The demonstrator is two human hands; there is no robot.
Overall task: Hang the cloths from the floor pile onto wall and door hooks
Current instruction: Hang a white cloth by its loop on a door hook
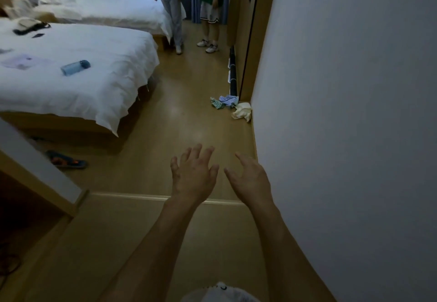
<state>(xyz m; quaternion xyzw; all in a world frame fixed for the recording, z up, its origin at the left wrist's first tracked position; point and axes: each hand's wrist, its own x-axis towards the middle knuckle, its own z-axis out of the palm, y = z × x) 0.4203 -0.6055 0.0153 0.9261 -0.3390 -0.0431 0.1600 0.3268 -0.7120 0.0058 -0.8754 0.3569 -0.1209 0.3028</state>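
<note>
- Cloths (230, 106) lie in a small pile on the floor (184, 103), far ahead on the right, just beside the wall (343, 89).
- Two striped ones, blue and green, sit at the far side of the pile. A cream one sits nearer, touching the bottom of the wall.
- Left hand (192, 175) is held out in front, low over the floor. Its fingers are spread wide and it holds nothing.
- Right hand (250, 177) is just beside it, close to the wall. Its fingers are loose and straight, and it holds nothing too.
- Both hands point toward the pile but are well apart from it. I think the person is walking over to pick a cloth up, so the hands are ready and free.
- No hooks show here, so I cannot tell where the cloths will hang.
- On the left is a bed (78, 74) with white sheets and a blue bottle (75, 67) lying on it. Another bed is farther back.
- Two people (189, 6) stand at the far end of the room, out of the way of the pile.
- A sandal (66, 159) lies on the floor near the left bed, away from the path to the cloths.
</note>
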